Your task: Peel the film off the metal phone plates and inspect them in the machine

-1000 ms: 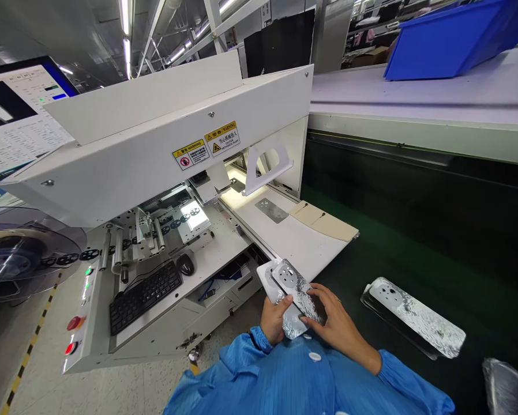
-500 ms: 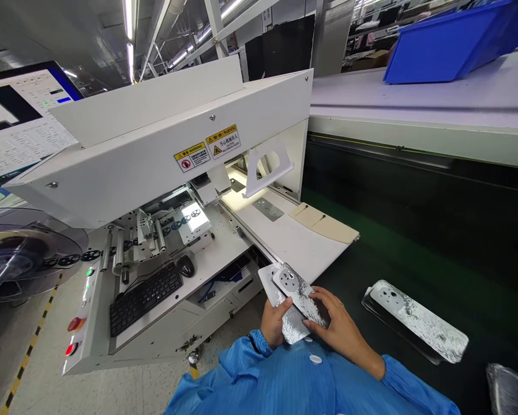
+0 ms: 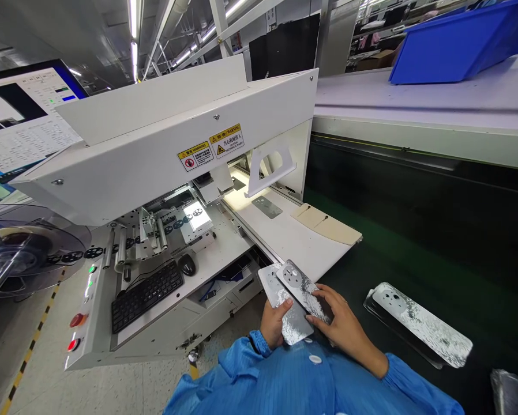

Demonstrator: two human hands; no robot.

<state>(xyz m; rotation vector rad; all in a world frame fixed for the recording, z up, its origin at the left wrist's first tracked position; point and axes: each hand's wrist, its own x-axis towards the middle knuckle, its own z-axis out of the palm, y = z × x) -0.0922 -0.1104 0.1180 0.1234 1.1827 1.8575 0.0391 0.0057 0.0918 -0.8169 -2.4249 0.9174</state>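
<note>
My left hand (image 3: 274,324) is closed on a silver phone back cover (image 3: 294,328), its thumb lying across the face. Between the thumb and fingers of my right hand (image 3: 343,328) is a second phone back cover (image 3: 300,282), patterned in grey and silver with a round group of camera holes at its upper end. This one partly overlaps the left cover, and its lower end is hidden by my right fingers. On the dark green belt to the right lies a small stack of similar back covers (image 3: 419,323).
A white machine (image 3: 155,167) with warning labels fills the left and centre. One cover (image 3: 266,207) lies on its white conveyor (image 3: 302,245). Keyboard (image 3: 146,297) and mouse (image 3: 187,264) sit on its ledge. A blue bin (image 3: 458,49) stands on the shelf; clear plastic (image 3: 512,392) lies lower right.
My right hand has shifted its cover slightly to the right and up, uncovering more of the left cover. The left hand has barely moved. The view has turned a little.
</note>
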